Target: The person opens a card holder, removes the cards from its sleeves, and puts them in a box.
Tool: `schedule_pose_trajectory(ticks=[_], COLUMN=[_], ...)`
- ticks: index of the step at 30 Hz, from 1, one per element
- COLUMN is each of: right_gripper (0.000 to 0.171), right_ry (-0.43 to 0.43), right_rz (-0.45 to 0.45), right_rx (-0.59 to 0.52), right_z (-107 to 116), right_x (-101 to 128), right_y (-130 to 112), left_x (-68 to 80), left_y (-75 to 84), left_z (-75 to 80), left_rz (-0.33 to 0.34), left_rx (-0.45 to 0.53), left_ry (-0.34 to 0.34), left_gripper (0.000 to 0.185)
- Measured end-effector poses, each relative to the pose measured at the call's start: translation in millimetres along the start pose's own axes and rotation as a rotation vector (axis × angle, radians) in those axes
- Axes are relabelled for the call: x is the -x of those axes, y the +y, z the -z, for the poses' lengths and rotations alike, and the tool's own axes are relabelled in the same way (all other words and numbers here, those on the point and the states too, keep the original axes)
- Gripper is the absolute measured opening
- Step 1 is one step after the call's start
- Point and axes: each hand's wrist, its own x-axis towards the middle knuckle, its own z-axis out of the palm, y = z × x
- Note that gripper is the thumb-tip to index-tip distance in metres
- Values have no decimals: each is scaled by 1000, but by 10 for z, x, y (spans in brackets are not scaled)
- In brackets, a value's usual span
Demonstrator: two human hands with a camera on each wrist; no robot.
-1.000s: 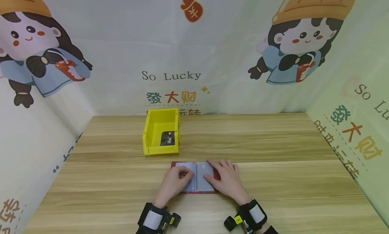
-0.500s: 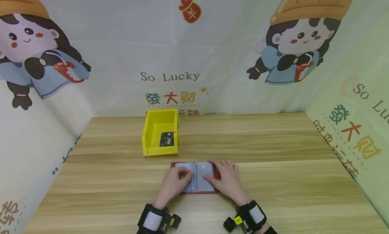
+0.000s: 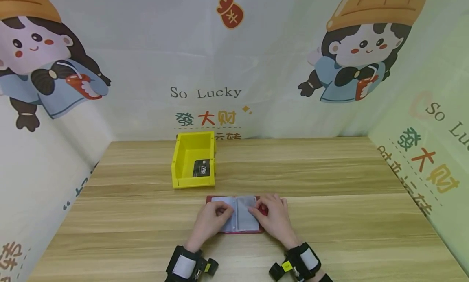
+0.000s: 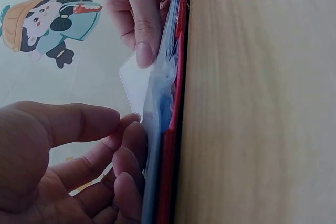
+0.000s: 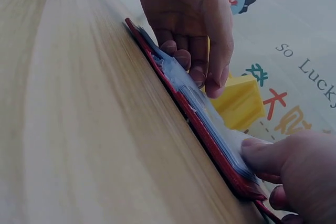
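Observation:
A small red card holder [image 3: 242, 232] lies spread on the table, with clear plastic sleeves [image 3: 243, 221] on both sides of its fold. My right hand [image 3: 275, 219] pinches a sleeve at the right side between thumb and fingers. In the left wrist view a clear sleeve corner [image 4: 134, 80] stands raised beside the right thumb. Over the left page, my left hand [image 3: 211, 217] has curled fingers, their backs resting against the sleeves, and its thumb tip meets the index tip. Nothing shows between those tips. The right wrist view shows the stack of sleeves [image 5: 218, 142] edge-on above the red cover.
Behind the holder, slightly left, stands a yellow bin [image 3: 176, 181] with a black card [image 3: 201, 168] marked "Vip" inside. The wooden table [image 3: 329, 217] is bordered by a printed backdrop [image 3: 275, 70] at the back and sides. A camera is strapped to each wrist.
My right thumb and fingers, earlier spread flat over the right page, have drawn together into a pinch at its outer side. The left hand stays where it was.

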Motion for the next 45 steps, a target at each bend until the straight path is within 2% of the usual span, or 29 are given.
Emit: schedule_pose_trajectory(ticks=[7, 11, 15, 18, 21, 26, 31, 36, 41, 45], right_gripper=[24, 26, 21, 15, 17, 21, 24, 25, 25, 23], right_ry=[125, 192, 179, 116, 42, -77, -151, -171, -179, -101], right_rz=[95, 235, 382, 429, 439, 372, 328, 348, 359, 356], right_rx=[-55, -137, -259, -303, -289, -231, -165, -84, -37, -16], right_z=[-26, -43, -53, -59, -62, -38, -13, -28, -38, -54], right_x=[3, 1, 5, 19, 33, 48, 49, 49, 55, 60], right_y=[31, 65, 89, 90, 72, 9, -33, -34, -37, -20], left_x=[-8, -11, -11, -20, -34, -50, -64, -64, -22, 13], left_y=[-13, -8, -9, -15, -17, 0, -9, -54, -76, -80], left_z=[-15, -14, -12, -13, -8, 13, 30, 57, 113, 165], left_rz=[-12, -12, -13, -6, 7, 15, 10, 26, 26, 33], left_rx=[5, 17, 18, 27, 49, 85, 91, 118, 97, 21], left_ry=[4, 2, 3, 8, 11, 20, 32, 61, 90, 94], left_gripper=[14, 14, 15, 16, 23, 38, 41, 39, 24, 19])
